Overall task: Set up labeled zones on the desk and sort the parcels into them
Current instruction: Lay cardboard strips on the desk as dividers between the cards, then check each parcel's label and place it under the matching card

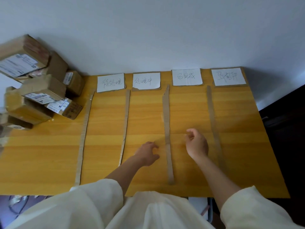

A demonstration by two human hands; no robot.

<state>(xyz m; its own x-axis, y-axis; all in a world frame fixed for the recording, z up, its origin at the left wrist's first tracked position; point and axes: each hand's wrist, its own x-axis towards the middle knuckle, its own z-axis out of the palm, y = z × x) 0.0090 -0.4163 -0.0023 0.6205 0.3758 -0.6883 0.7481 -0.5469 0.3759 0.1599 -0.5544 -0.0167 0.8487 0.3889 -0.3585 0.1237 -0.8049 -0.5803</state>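
Several white handwritten labels lie along the far edge of the wooden desk (49, 156): the first label (110, 82), the second label (146, 80), the third label (187, 77) and the fourth label (228, 76). Long cardboard strips divide the desk into lanes; among them are the left strip (84, 134), the second strip (125, 124) and the third strip (167, 129). My left hand (146, 153) hovers just left of the third strip, fingers loosely curled, holding nothing. My right hand (197, 143) hovers right of that strip, also loosely curled and empty. A pile of brown cardboard parcels (41, 90) sits at the far left.
A white wall stands right behind the labels. The rightmost strip (214, 128) runs near the desk's right side, and beyond that edge the floor is dark (283, 129). My cream sleeves and clothing cover the desk's near edge.
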